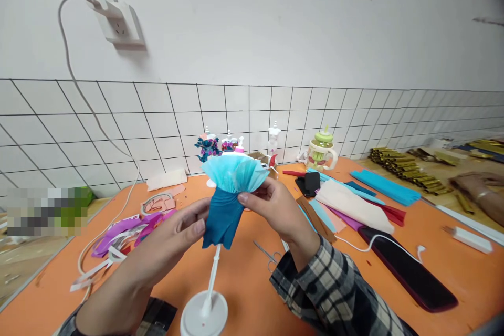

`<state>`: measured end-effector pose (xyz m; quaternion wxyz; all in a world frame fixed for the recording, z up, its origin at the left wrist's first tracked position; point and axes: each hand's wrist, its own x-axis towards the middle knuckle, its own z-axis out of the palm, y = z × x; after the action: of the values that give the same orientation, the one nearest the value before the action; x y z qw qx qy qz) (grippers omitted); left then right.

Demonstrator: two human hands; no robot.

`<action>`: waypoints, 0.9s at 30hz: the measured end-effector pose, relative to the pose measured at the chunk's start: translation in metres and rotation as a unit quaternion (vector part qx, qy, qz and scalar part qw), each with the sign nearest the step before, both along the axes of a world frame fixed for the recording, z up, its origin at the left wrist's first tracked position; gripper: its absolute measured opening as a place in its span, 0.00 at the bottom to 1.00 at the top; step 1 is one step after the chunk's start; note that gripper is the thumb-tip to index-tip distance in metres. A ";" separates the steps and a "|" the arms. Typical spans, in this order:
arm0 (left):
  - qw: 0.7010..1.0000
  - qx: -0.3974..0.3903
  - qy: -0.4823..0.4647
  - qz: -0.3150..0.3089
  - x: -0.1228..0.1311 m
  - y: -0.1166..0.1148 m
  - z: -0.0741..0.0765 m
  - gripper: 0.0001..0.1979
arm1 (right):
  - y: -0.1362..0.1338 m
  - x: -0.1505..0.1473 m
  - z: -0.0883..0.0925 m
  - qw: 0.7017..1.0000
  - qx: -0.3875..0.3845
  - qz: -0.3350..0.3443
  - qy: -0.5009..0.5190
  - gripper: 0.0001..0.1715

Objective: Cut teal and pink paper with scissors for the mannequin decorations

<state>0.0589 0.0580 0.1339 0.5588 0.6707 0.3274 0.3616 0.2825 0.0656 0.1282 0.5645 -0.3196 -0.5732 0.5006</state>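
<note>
Crinkled paper (224,218): pale turquoise fanning above the grip, dark blue below. The right hand (284,211) pinches the join; the left hand's (173,241) hold is unclear.

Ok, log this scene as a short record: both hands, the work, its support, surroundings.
Left hand: at the left edge of the dark blue piece; grip unclear
Right hand: thumb and finger pinching the light blue pleated piece near its gathered base
Arrangement: light blue flaring above dark blue
Support: white stand, round base on the orange table, pole rising under the dark blue piece
Nearby tool: scissors, below the right hand
Behind: lidded mug, near the tiled wall
Far right: another person's hand
</note>
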 end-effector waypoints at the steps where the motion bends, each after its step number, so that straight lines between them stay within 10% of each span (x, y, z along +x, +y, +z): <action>1: 1.000 0.009 0.000 0.009 0.002 -0.001 -0.002 0.31 | -0.002 -0.003 0.000 1.000 0.002 0.005 -0.014 0.21; 21: 0.997 -0.070 0.023 -0.005 -0.001 0.015 -0.008 0.19 | 0.003 -0.013 -0.012 0.995 -0.011 0.063 -0.073 0.24; 24: 0.993 -0.095 0.076 -0.009 -0.011 0.023 -0.023 0.24 | 0.007 -0.006 -0.040 0.984 0.018 -0.006 -0.176 0.22; 27: 0.977 -0.110 0.180 0.022 -0.019 0.031 -0.046 0.31 | 0.002 0.005 -0.080 0.894 0.205 -0.273 -0.289 0.15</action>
<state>0.0403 0.0894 0.0876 0.5526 0.6519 0.4751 0.2094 0.2876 0.0673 0.0484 0.5418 -0.4715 -0.6907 0.0839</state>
